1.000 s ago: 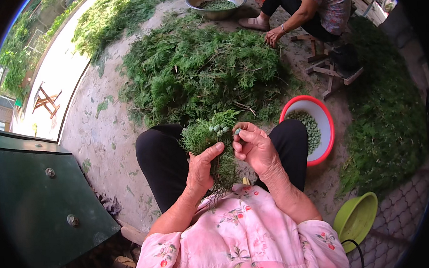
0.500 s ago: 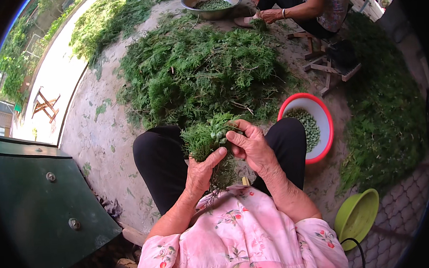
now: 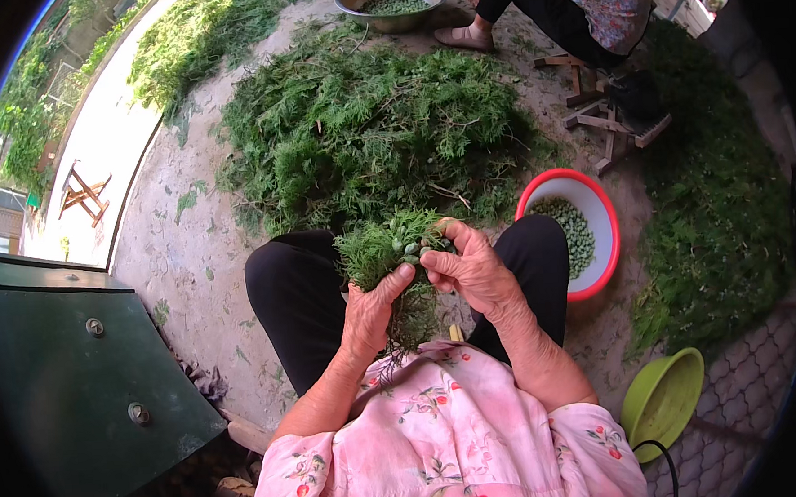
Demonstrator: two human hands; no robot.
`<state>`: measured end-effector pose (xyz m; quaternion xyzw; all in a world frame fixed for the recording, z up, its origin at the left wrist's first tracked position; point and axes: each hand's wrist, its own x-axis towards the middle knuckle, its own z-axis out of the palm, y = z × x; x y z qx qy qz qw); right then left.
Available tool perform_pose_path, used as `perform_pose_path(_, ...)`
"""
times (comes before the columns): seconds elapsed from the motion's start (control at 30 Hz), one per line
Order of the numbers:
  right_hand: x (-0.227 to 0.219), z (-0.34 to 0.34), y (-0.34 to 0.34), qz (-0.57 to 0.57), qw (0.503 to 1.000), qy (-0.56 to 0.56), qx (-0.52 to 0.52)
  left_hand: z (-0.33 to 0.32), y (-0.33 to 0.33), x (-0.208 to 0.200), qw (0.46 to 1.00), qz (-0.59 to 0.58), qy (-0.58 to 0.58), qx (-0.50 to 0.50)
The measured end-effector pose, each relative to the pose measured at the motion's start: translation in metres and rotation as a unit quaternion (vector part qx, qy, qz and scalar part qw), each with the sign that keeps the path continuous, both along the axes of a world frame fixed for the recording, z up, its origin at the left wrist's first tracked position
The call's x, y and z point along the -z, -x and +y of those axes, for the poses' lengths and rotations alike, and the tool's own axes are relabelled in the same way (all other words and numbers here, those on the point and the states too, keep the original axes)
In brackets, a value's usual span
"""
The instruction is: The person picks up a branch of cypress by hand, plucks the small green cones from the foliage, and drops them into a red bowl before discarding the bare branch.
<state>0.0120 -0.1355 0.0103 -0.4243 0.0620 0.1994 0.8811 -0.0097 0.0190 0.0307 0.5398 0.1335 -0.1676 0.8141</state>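
Between my knees, my left hand (image 3: 371,320) is closed round a bunch of green conifer sprigs (image 3: 368,250), its thumb pressed along the near side. Small pale green cones (image 3: 410,247) cluster at the bunch's right side. My right hand (image 3: 476,271) touches that side, thumb and forefinger pinched on a green cone (image 3: 426,251), mostly covered by the fingers. Thin brownish stems hang below my left hand toward my pink shirt. Beside my right knee stands a white basin with a red rim (image 3: 614,228), holding many picked green cones (image 3: 574,235).
A large heap of conifer branches (image 3: 374,133) lies ahead; more branches (image 3: 712,232) lie at right. Beyond the heap is a metal basin (image 3: 347,10) of cones. A co-worker (image 3: 615,12) sits by wooden stools (image 3: 612,129). A lime-green bowl (image 3: 665,403) tilts at lower right.
The co-worker's hand and sprig have lifted away from the foot, and the arm is raised. My hands have shifted only slightly, still at the same bunch.
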Motion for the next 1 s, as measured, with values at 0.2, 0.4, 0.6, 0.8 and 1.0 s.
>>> perform_pose_path(0.2, 0.0, 0.007, 0.005, 0.001, 0.997, 0.064, 0.041, 0.002, 0.002, 0.013, 1.0, 0.007, 0.026, -0.011)
perform_pose_path(0.4, 0.004, 0.026, 0.012, -0.054, 0.947, 0.264, 0.176, -0.006, 0.008, 0.007, 0.998, -0.021, -0.008, -0.065)
perform_pose_path(0.6, 0.007, 0.003, 0.006, -0.012, 0.989, 0.063, 0.136, 0.028, 0.01, 0.045, 0.766, -0.44, -0.462, 0.088)
perform_pose_path(0.8, -0.004, -0.027, 0.003, -0.001, 0.978, -0.153, 0.142, 0.026, 0.011, 0.055, 0.789, -0.411, -0.442, 0.114)
perform_pose_path(1.0, 0.003, -0.13, 0.005, 0.0, 0.928, -0.037, 0.37, 0.026, 0.014, 0.037, 0.764, -0.419, -0.473, 0.128)
